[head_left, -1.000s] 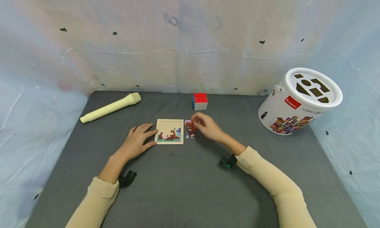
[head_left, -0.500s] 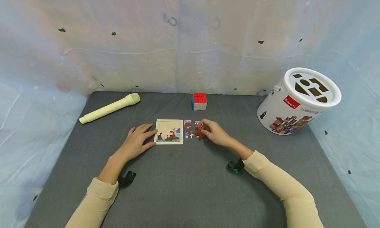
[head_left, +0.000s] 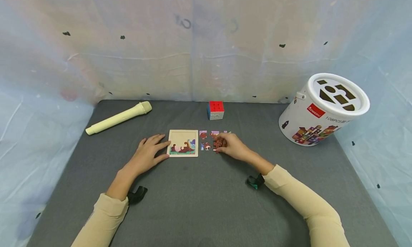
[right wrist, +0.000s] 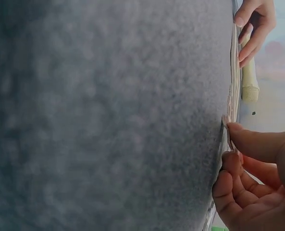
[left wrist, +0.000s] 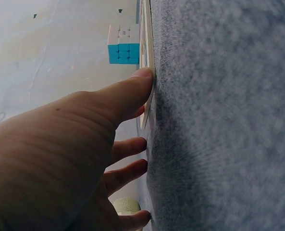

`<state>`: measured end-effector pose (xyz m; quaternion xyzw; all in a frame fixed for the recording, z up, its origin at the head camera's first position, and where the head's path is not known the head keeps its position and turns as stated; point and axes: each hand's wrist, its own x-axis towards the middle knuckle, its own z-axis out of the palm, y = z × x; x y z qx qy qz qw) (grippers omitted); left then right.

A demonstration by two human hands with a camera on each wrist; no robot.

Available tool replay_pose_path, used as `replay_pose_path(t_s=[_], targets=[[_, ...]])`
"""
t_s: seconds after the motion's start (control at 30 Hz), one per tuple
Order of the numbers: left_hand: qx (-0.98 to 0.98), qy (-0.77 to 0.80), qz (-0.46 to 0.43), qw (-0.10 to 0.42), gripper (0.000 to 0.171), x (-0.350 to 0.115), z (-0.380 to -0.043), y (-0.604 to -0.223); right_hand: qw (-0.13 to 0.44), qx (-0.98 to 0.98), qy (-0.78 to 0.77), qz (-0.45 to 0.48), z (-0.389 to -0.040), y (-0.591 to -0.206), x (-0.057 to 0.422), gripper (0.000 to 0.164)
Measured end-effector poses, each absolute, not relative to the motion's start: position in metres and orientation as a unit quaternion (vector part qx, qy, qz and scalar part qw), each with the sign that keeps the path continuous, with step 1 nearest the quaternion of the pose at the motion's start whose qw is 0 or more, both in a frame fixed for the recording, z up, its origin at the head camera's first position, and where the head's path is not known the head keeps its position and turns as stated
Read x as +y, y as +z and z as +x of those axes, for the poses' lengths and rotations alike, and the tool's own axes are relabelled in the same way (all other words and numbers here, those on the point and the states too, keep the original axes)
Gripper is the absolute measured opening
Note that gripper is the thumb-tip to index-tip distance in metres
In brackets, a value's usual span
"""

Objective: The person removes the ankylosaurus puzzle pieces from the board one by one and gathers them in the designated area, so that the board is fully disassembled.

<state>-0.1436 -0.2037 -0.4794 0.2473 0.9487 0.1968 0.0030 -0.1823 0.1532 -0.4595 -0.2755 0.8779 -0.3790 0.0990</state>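
Note:
A square wooden jigsaw tray (head_left: 180,135) lies mid-table, its lower part filled with a colourful picture. Along its left edge my left hand (head_left: 148,152) rests with spread, fairly straight fingers; in the left wrist view the thumb (left wrist: 137,84) touches the tray's rim. Just right of the tray, my right hand (head_left: 234,147) pinches a reddish-brown puzzle piece (head_left: 217,144) between thumb and fingers, low over the table. Loose puzzle pieces lie beside it: a purple-and-brown one (head_left: 203,134), a bluish one (head_left: 206,146) and others partly hidden by the right hand.
Behind the pieces stands a red-topped puzzle cube (head_left: 216,110). A pale yellow toy microphone (head_left: 119,118) lies at the back left. On the right stands a large white bucket (head_left: 322,114) with shaped holes in its lid. Plastic sheeting hangs around the grey table (head_left: 193,200).
My right hand has carried the puzzle piece rightward from over the pieces nearest the tray, then lowered slightly, uncovering those pieces. The left hand stays on the tray's edge.

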Motion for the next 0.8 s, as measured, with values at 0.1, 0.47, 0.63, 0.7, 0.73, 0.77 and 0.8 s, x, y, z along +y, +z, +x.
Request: replay_pose_path(t_s=[0.1, 0.47, 0.63, 0.7, 0.73, 0.77, 0.8], targets=[[0.948, 0.196, 0.249, 0.001, 0.056, -0.2038, -0.1433, -0.4791, 0.092, 0.881, -0.364, -0.29, -0.1815, -0.4599, 0.1531, 0.038], [0.947, 0.2, 0.249, -0.001, 0.056, -0.2027, -0.1425, -0.4776, 0.069, 0.892, -0.346, -0.284, -0.179, -0.4626, 0.1518, 0.037], [0.948, 0.199, 0.248, 0.001, 0.056, -0.2027, -0.1426, -0.4778, 0.059, 0.9, -0.33, -0.279, -0.1779, -0.4629, 0.1509, 0.04], [0.948, 0.198, 0.248, 0.005, 0.056, -0.2028, -0.1427, -0.4781, 0.054, 0.902, -0.322, -0.282, -0.1778, -0.4637, 0.1508, 0.04], [0.948, 0.198, 0.247, 0.006, 0.056, -0.2029, -0.1427, -0.4783, 0.05, 0.903, -0.317, -0.285, -0.1777, -0.464, 0.1508, 0.04], [0.948, 0.198, 0.248, 0.006, 0.056, -0.203, -0.1426, -0.4785, 0.048, 0.904, -0.313, -0.287, -0.1777, -0.4644, 0.1508, 0.039], [0.949, 0.198, 0.247, 0.008, 0.056, -0.2031, -0.1426, -0.4787, 0.046, 0.905, -0.309, -0.29, -0.1776, -0.4646, 0.1509, 0.038]])
